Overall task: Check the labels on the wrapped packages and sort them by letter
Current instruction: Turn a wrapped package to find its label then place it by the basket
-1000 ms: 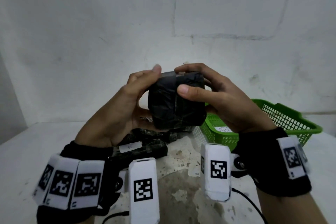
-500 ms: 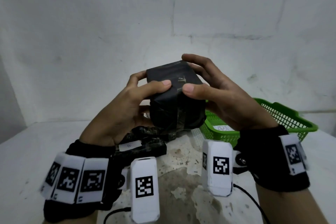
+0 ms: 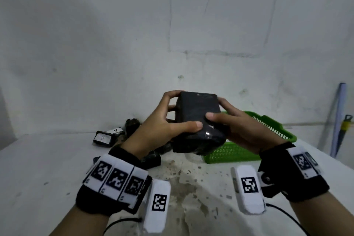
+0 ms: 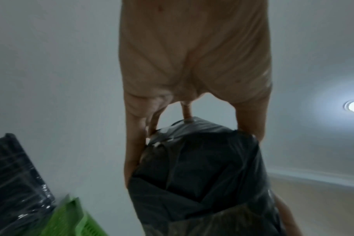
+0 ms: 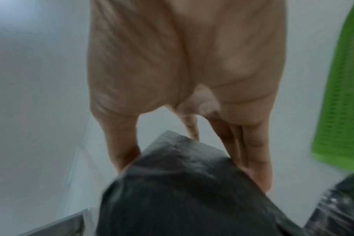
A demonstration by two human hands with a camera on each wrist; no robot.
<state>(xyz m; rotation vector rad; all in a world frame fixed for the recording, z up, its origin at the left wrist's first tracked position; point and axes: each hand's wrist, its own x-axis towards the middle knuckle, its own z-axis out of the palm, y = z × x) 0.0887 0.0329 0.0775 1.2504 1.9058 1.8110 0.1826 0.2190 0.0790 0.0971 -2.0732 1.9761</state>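
— It's turned over since a moment ago: the black wrapped package (image 3: 199, 122) was standing more upright in front of the wall, and now its broad face tips up toward the person, held out over the near-left corner of the green basket (image 3: 274, 130).

— Which way does it run now?

— Its long axis goes from the person's side away toward the wall, far end raised, near end lower and crumpled. No label shows on the face I can see.

— And the hands?

— Both grip it. The left hand (image 3: 159, 128) has its thumb pressed across the near edge of the top face and its fingers curled over the far left corner. The right hand (image 3: 237, 128) clamps the other side, thumb on top beside the left thumb, fingers wrapped round the right edge.

— Clear of the table?

— Yes, it's up in the air above the white table (image 3: 38, 178), not touching the basket.

— The rest of them?

— A heap of black packages (image 3: 122, 136) lies left of the basket, partly behind the left wrist. Two there show white labels (image 3: 102, 137); one reads like an A, the other I can't make out.
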